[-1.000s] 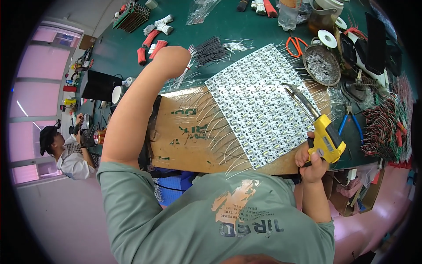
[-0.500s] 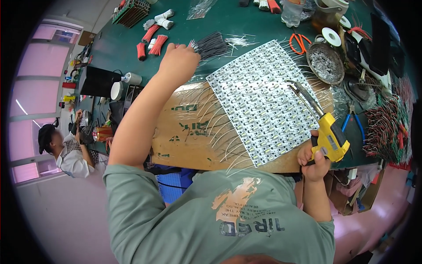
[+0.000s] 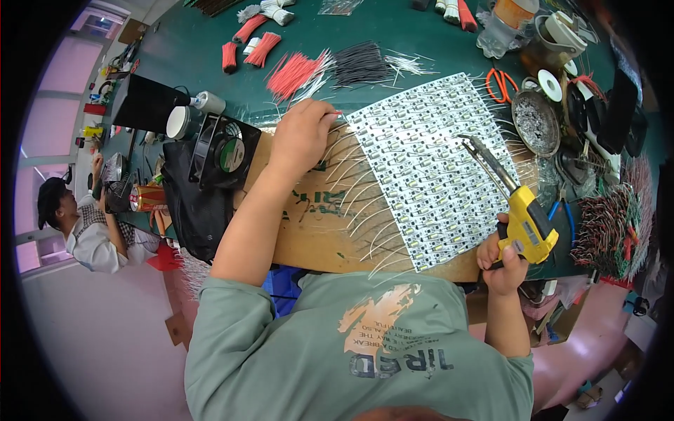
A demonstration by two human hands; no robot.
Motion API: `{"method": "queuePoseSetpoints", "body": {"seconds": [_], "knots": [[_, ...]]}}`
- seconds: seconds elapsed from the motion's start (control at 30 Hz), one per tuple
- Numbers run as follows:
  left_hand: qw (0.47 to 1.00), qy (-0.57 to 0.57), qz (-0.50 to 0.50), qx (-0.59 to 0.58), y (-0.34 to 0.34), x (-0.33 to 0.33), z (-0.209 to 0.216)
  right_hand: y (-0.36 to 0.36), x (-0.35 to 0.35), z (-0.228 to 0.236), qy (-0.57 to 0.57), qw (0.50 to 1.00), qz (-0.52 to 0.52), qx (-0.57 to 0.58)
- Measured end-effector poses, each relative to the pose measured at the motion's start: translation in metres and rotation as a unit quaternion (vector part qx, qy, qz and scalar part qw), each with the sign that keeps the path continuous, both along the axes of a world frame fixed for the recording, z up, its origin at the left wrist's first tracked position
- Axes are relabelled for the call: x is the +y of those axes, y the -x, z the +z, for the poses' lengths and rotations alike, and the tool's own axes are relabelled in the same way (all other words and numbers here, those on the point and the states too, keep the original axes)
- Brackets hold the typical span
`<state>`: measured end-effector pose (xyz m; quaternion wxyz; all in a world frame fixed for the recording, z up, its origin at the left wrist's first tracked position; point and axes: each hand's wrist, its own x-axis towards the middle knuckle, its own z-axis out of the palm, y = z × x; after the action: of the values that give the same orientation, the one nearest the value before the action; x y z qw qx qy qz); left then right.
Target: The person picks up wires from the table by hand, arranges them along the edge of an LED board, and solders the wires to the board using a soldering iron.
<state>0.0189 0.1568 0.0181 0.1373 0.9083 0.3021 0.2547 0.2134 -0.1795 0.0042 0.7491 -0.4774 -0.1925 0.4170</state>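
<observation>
A thin red wire (image 3: 338,113) shows at the fingertips of my left hand (image 3: 302,137), which is closed in a pinch beside the far left corner of the white circuit board panel (image 3: 432,172). Rows of small components cover the panel, and pale wires (image 3: 361,223) stick out along its left side. My right hand (image 3: 501,265) grips a yellow soldering gun (image 3: 531,223) by its handle at the panel's near right; the metal tip points over the panel. Past my left hand lie loose piles of red wires (image 3: 291,76), black wires (image 3: 360,64) and white wires (image 3: 407,63).
A brown board (image 3: 309,242) lies under the panel. To the right are orange-handled scissors (image 3: 500,85), a metal dish of scraps (image 3: 535,123), blue-handled pliers (image 3: 562,217) and bundled wires (image 3: 611,231). A fan (image 3: 223,151) stands left. Another person (image 3: 91,224) works farther left.
My left hand has come back from the wire piles toward the panel's corner with a red wire in its fingers. The right hand and soldering gun have barely moved. The view has shifted.
</observation>
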Motion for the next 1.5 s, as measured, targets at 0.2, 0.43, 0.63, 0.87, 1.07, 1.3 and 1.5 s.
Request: {"method": "queuePoseSetpoints", "body": {"seconds": [0.2, 0.43, 0.63, 0.87, 1.07, 1.3, 1.5], "knots": [[0.994, 0.102, 0.005, 0.042, -0.008, 0.012, 0.000, 0.008, 0.033, 0.020, 0.021, 0.999, 0.043, 0.003], [0.970, 0.231, 0.019, 0.076, -0.037, 0.008, 0.010, 0.009, 0.046, 0.019, 0.041, 0.997, 0.057, 0.023], [0.974, 0.225, 0.033, -0.009, -0.054, 0.020, 0.009, 0.011, 0.045, 0.012, 0.047, 0.997, 0.041, 0.042], [0.964, 0.249, 0.047, 0.082, -0.051, 0.006, 0.020, 0.010, 0.040, 0.005, 0.038, 0.997, 0.048, 0.042], [0.970, 0.241, 0.029, -0.022, -0.062, 0.016, 0.017, 0.010, 0.038, 0.006, 0.044, 0.997, 0.044, 0.048], [0.969, 0.212, -0.041, 0.121, -0.047, 0.035, 0.008, 0.011, 0.038, 0.002, 0.048, 0.997, 0.041, 0.048], [0.954, 0.193, -0.041, 0.227, -0.066, 0.039, 0.014, 0.008, 0.037, -0.002, 0.028, 0.997, 0.040, 0.064]]}}
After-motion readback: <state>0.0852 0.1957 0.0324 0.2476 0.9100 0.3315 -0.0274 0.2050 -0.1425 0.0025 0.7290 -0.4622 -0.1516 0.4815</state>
